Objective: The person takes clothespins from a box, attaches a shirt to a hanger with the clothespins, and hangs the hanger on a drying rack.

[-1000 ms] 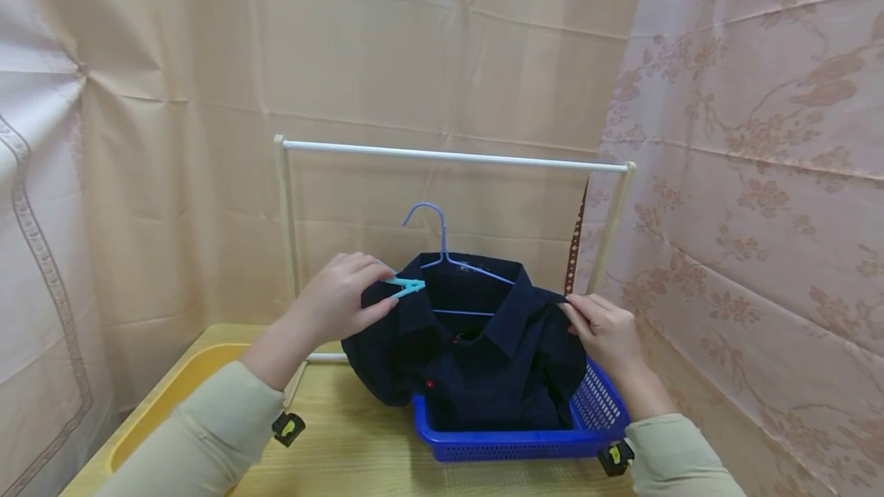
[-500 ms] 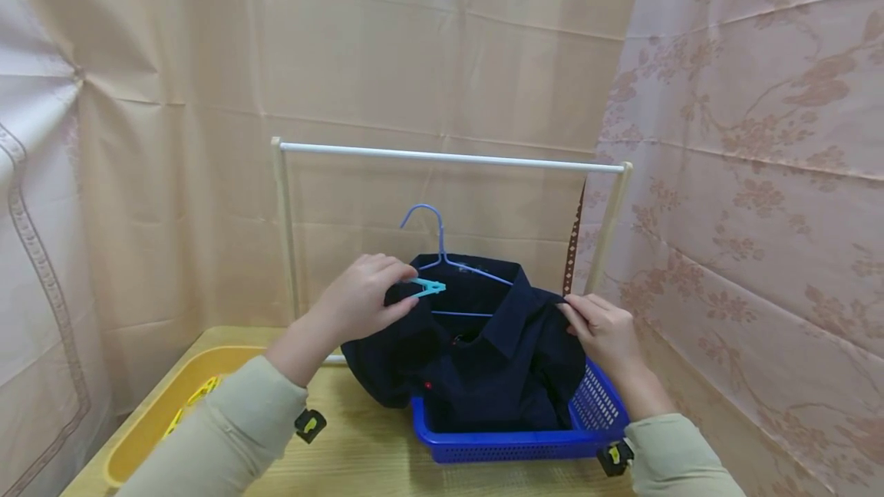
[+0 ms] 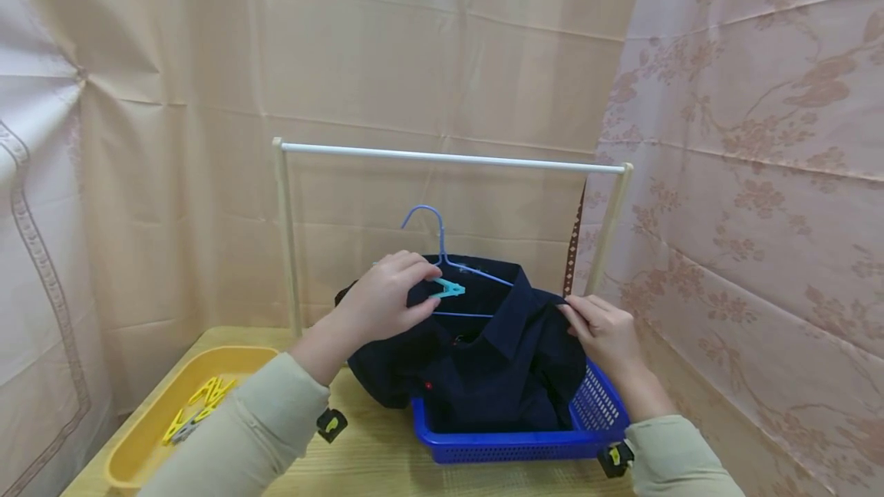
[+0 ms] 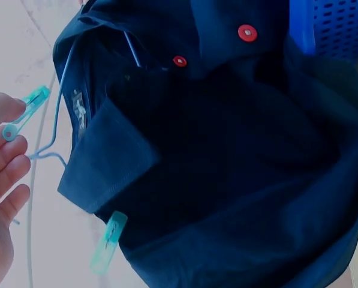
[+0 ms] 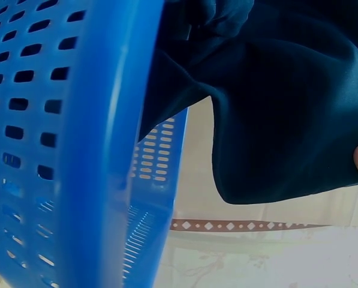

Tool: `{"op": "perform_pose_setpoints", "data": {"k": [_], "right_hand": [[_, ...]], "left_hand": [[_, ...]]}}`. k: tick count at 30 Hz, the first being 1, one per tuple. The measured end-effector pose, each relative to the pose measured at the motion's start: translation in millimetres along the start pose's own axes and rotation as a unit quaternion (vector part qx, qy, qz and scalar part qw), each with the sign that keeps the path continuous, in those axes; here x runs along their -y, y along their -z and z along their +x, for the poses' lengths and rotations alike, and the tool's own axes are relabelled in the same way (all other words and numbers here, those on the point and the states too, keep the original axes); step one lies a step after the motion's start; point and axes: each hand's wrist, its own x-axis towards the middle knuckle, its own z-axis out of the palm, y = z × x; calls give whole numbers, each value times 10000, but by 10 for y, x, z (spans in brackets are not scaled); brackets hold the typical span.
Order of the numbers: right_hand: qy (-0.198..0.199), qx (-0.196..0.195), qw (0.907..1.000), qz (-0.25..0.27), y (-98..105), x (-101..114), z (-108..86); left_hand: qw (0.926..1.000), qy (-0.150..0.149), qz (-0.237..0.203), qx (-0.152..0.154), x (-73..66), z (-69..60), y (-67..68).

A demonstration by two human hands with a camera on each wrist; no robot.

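Shirt [image 3: 504, 386] is showing dark navy, buttons [image 4: 247, 33] red. Hanger [image 3: 442, 236] and basket [image 3: 518, 448] are reading blue, held clothespin [image 3: 452, 289] turquoise. Tray [image 3: 235, 363] is showing yellow. Desk [image 3: 373, 459] is showing pale wood grain, back curtain [image 3: 442, 44] plain beige, right curtain [image 3: 753, 175] brownish flowers on pink.

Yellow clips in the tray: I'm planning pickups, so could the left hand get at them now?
Probably not right away: the left hand pinches a turquoise clip. The way looks free otherwise: the yellow clips lie in the open-topped tray on that hand's side, though the sleeve hides part of it.
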Motion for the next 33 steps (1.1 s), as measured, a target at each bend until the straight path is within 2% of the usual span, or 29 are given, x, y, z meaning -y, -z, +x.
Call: {"op": "perform_pose_setpoints", "data": {"k": [6,16,24,29,33], "right_hand": [[-64,-8,10000,65,-7,-7,4],[-72,22,9999,85,-21,-4,-3],[-27,5,9999,102,-24,-10,1],[-50,24,9999,121,-15,0,7],[-45,15,9999,136,-15,8,14]], "left_hand": [[9998,-182,-16,-126,-61,80,-59],[9968,-684,102,-411,-137,188,-183],[9959,-716,68,-547,-171,252,-282],[9961,-699,49,-531,-227,305,-345],[9952,-801,101,-548,-281,338,-401]]}}
